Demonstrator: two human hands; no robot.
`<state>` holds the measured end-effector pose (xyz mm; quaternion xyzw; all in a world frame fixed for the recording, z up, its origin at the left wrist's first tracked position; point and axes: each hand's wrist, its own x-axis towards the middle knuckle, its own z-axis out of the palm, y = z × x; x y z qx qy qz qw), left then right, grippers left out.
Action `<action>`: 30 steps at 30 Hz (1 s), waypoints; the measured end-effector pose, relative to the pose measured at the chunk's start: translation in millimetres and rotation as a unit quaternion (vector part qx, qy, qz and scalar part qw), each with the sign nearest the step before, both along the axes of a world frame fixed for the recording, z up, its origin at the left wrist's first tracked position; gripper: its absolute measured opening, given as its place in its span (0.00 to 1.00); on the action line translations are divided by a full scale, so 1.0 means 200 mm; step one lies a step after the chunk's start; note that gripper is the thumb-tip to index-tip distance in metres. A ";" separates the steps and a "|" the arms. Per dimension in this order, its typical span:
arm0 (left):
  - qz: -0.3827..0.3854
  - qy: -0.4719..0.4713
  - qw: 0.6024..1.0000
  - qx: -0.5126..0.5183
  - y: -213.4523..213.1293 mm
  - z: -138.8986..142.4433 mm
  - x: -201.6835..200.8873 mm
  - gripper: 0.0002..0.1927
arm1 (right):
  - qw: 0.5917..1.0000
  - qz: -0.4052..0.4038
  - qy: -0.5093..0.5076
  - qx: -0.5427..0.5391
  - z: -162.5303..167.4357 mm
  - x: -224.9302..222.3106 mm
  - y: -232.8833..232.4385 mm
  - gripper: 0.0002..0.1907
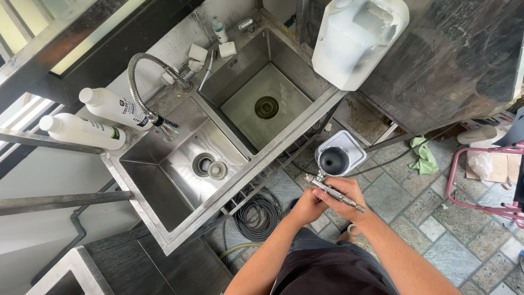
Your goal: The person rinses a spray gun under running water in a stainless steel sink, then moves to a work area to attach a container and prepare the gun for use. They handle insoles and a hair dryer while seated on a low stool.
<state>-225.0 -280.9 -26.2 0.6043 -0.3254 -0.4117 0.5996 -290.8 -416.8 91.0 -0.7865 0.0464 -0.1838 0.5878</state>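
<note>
Both hands hold a metal spray gun [334,190] in front of my body, over the tiled floor. My left hand [308,205] grips its underside near the nozzle end. My right hand [345,195] wraps the body from the right, with the handle sticking out past the fingers. The gun's black round cup [333,160] points up, just beyond my fingers. A thin dark hose [404,153] runs from the gun away to the right.
A steel double sink [284,147] with a flexible faucet [143,90] stands to the left. Two white bottles [93,117] lie on a ledge. A white jug [357,38] sits on a dark counter. Coiled hose [257,217], a green rag [424,155] and a pink frame [480,180] are on the floor.
</note>
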 end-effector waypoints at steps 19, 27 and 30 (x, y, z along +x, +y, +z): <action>0.020 -0.147 0.986 -0.073 -0.04 0.11 0.13 0.08 | 0.996 -0.057 0.048 0.054 -0.07 0.03 -0.03 0.13; 0.064 -0.151 0.982 -0.089 -0.05 0.14 0.10 0.09 | 0.995 -0.078 0.066 0.010 -0.05 0.04 -0.02 0.16; 0.074 -0.153 0.982 -0.087 -0.06 0.16 0.10 0.09 | 0.996 -0.075 0.046 0.004 -0.03 0.04 -0.03 0.15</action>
